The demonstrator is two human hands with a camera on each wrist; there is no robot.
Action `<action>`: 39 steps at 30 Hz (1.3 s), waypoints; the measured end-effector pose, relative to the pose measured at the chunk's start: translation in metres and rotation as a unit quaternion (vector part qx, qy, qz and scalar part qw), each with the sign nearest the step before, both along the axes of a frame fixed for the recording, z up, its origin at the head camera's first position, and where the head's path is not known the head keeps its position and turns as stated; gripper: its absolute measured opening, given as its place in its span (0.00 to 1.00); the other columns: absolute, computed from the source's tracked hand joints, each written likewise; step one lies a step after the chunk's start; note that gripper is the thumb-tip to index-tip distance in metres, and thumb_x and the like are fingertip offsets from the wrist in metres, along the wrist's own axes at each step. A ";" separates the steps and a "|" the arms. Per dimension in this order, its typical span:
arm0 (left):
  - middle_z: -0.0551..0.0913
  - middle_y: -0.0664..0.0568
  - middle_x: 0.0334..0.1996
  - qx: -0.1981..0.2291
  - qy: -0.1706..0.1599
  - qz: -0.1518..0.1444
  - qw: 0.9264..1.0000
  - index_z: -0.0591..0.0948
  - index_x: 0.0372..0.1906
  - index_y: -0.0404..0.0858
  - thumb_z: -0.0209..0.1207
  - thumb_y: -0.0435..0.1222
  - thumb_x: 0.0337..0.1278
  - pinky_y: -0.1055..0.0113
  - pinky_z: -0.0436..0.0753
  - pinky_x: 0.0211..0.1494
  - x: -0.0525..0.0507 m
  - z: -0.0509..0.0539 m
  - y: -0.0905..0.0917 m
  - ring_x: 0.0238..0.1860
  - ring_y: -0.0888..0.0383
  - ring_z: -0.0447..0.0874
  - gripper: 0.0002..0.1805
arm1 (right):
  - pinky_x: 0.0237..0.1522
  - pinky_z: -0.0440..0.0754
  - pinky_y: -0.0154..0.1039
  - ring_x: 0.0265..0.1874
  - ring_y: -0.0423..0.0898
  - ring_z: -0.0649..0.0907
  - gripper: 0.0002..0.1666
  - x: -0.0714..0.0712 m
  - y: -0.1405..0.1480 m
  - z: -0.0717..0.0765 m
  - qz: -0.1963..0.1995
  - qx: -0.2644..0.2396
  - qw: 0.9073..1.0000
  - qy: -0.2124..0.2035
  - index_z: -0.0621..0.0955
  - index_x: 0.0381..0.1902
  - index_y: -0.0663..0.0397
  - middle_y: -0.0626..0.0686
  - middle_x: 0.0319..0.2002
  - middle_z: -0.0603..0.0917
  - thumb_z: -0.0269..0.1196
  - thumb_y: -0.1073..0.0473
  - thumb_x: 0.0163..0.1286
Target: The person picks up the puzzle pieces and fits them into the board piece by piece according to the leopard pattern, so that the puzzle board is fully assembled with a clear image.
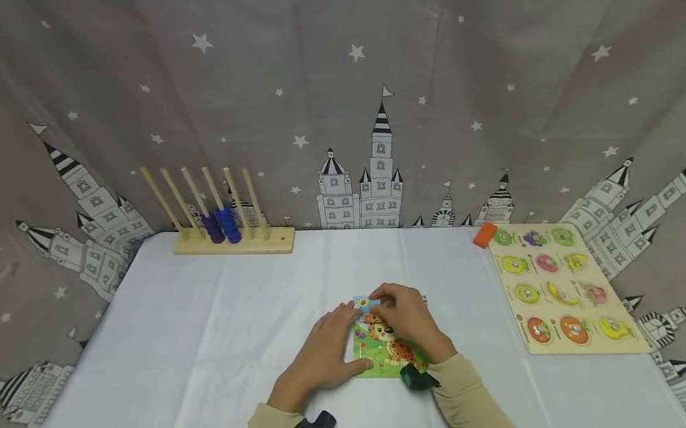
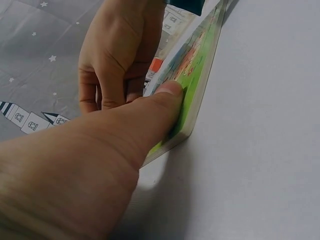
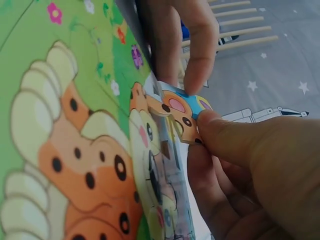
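A jigsaw board (image 1: 378, 368) with a spotted cartoon animal on green lies on the white table in the head view. My right hand (image 1: 411, 314) pinches a puzzle piece (image 3: 180, 112) between thumb and finger. The piece shows blue and orange spotted print and is tilted at the board's far left part. My left hand (image 1: 325, 353) lies along the board's left side. Its thumb (image 2: 170, 90) presses on the near left corner, while its fingertips touch or nearly touch the piece. Part of the board is hidden under the right hand.
A wooden peg stand (image 1: 234, 244) with purple and blue rings on two pegs stands at the back left. At the right lies a wooden fruit puzzle board (image 1: 579, 350), with an orange block (image 1: 485, 235) at its far left corner. A grey castle-print curtain (image 1: 328, 57) hangs behind the table.
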State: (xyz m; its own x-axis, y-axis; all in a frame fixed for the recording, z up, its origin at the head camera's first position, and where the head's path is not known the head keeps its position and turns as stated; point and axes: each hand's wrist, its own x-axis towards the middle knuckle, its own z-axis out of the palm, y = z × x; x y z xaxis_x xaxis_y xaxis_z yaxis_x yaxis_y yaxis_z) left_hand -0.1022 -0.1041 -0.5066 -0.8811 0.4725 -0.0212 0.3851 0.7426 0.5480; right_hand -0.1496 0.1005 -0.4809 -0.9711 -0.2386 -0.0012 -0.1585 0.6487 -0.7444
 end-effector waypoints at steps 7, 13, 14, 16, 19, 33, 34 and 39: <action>0.58 0.45 0.81 -0.009 -0.001 -0.003 1.000 0.60 0.78 0.41 0.66 0.60 0.57 0.46 0.58 0.82 0.001 0.002 0.000 0.82 0.46 0.54 0.51 | 0.36 0.80 0.34 0.31 0.38 0.79 0.14 0.001 -0.002 -0.001 0.013 0.033 0.999 0.034 0.88 0.46 0.51 0.46 0.34 0.82 0.74 0.56 0.63; 0.58 0.45 0.81 -0.012 0.000 -0.006 1.000 0.59 0.79 0.40 0.66 0.59 0.58 0.45 0.58 0.82 0.000 0.001 -0.001 0.82 0.45 0.54 0.51 | 0.42 0.80 0.40 0.37 0.42 0.79 0.22 0.002 -0.004 -0.005 0.019 0.068 0.996 0.049 0.87 0.51 0.51 0.49 0.43 0.83 0.75 0.49 0.61; 0.58 0.45 0.81 -0.011 -0.001 -0.007 1.000 0.59 0.79 0.40 0.66 0.59 0.58 0.45 0.58 0.82 0.000 0.001 -0.001 0.82 0.45 0.54 0.51 | 0.44 0.81 0.42 0.39 0.43 0.80 0.22 0.003 -0.004 -0.005 0.019 0.069 0.996 0.050 0.87 0.51 0.51 0.50 0.44 0.84 0.75 0.49 0.61; 0.58 0.45 0.81 -0.013 0.000 -0.008 1.000 0.59 0.80 0.40 0.65 0.59 0.58 0.44 0.58 0.82 0.000 0.000 0.000 0.82 0.45 0.54 0.51 | 0.46 0.82 0.45 0.42 0.46 0.82 0.23 0.003 -0.004 -0.005 0.019 0.074 0.996 0.054 0.87 0.51 0.52 0.52 0.46 0.84 0.75 0.49 0.62; 0.58 0.45 0.81 -0.017 0.002 -0.010 1.000 0.60 0.80 0.40 0.65 0.60 0.59 0.45 0.57 0.82 0.000 0.000 0.000 0.82 0.45 0.53 0.51 | 0.50 0.83 0.49 0.45 0.50 0.83 0.23 0.004 -0.004 -0.006 0.016 0.077 0.995 0.059 0.87 0.52 0.53 0.53 0.47 0.84 0.75 0.48 0.62; 0.57 0.45 0.81 -0.032 0.006 -0.010 0.999 0.62 0.79 0.42 0.64 0.60 0.58 0.45 0.58 0.82 0.000 -0.002 -0.001 0.82 0.45 0.53 0.49 | 0.56 0.82 0.53 0.51 0.54 0.82 0.21 0.005 -0.004 -0.009 0.015 0.080 0.995 0.050 0.87 0.53 0.54 0.56 0.49 0.84 0.73 0.53 0.64; 0.57 0.45 0.81 -0.031 0.005 -0.010 0.999 0.62 0.79 0.42 0.64 0.60 0.58 0.45 0.58 0.82 0.000 -0.001 -0.001 0.82 0.45 0.53 0.49 | 0.56 0.82 0.53 0.51 0.54 0.82 0.21 0.005 -0.004 -0.010 0.015 0.082 0.995 0.050 0.87 0.53 0.54 0.56 0.49 0.84 0.73 0.52 0.65; 0.57 0.44 0.81 -0.028 0.004 -0.014 0.999 0.62 0.79 0.42 0.64 0.60 0.58 0.44 0.58 0.82 0.000 0.000 -0.001 0.82 0.44 0.53 0.49 | 0.56 0.82 0.53 0.51 0.54 0.82 0.22 0.003 -0.002 -0.012 0.018 0.084 0.995 0.051 0.87 0.53 0.54 0.56 0.50 0.84 0.73 0.51 0.65</action>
